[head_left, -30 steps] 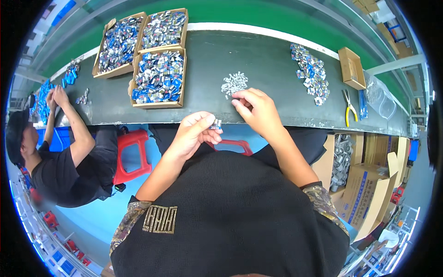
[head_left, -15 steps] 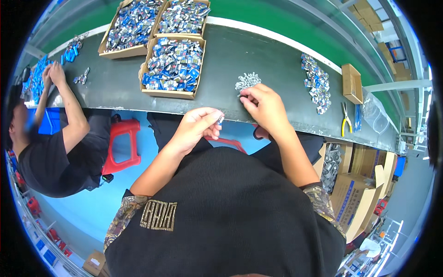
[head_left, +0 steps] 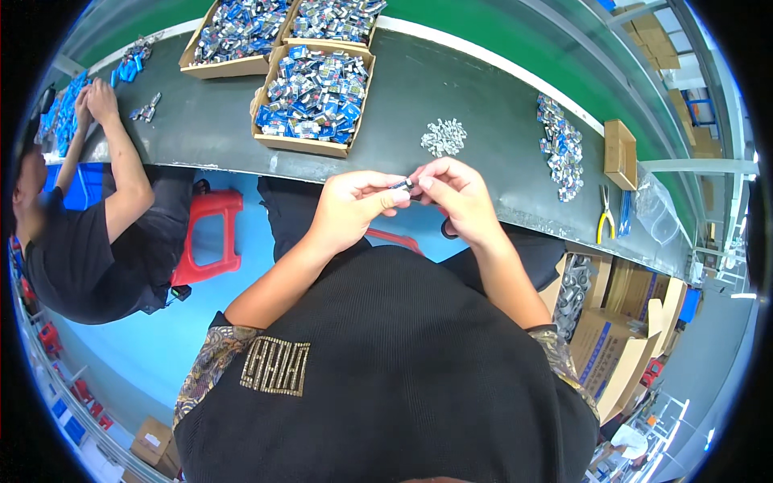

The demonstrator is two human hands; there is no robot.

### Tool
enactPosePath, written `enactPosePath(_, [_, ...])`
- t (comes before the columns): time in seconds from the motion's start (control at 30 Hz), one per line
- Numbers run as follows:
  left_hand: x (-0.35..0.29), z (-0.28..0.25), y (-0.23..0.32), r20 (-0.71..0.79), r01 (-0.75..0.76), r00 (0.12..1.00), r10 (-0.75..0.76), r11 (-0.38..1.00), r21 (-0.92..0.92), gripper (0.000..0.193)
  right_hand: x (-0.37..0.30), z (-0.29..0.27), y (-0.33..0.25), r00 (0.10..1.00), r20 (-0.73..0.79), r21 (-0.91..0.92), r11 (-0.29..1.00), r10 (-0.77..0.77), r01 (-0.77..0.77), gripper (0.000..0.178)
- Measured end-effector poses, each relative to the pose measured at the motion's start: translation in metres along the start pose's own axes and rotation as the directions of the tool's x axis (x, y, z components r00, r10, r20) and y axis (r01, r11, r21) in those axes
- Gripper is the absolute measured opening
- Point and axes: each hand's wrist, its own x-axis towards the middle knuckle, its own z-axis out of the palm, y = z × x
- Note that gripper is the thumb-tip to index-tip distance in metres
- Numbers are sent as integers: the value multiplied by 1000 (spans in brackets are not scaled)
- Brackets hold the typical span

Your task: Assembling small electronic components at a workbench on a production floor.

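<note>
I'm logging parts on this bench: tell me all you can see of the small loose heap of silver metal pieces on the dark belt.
The small heap of silver metal pieces lies loose on the dark grey belt, a scattered cluster of tiny shiny parts, too small to tell their shape. It sits right of the nearest cardboard tray of blue-and-silver parts, just beyond both hands. Nothing touches it.

Black top [head_left: 386,378] with gold chest emblem [head_left: 278,366], patterned sleeve cuffs [head_left: 211,358].

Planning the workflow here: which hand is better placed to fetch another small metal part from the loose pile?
Probably the right hand: the pile of small metal parts lies just beyond it; the left hand sits farther away.
</note>
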Motion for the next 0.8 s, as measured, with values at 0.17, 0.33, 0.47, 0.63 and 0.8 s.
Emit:
enactPosePath(0.17, [-2,12,-1,12,-105,994,104,993,49,23,-13,-1,8,1000,8,212,977,19,-20,10])
enactPosePath(0.33, [-2,24,-2,24,-100,995,99,994,38,23,-19,-10,8,1000,5,221,975,9,-10,10])
enactPosePath(0.47, [-2,29,-1,30,-100,995,98,991,89,22,-25,-14,8,1000,-2,221,975,-8,8,10])
enactPosePath(0.63, [-3,36,-3,21,-118,993,116,986,118,20,-31,-19,7,1000,-8,243,970,-18,20,10])
enactPosePath(0.8, [-4,41,1,39,-104,994,98,979,176,19,-36,-24,10,999,-14,245,969,-31,34,10])
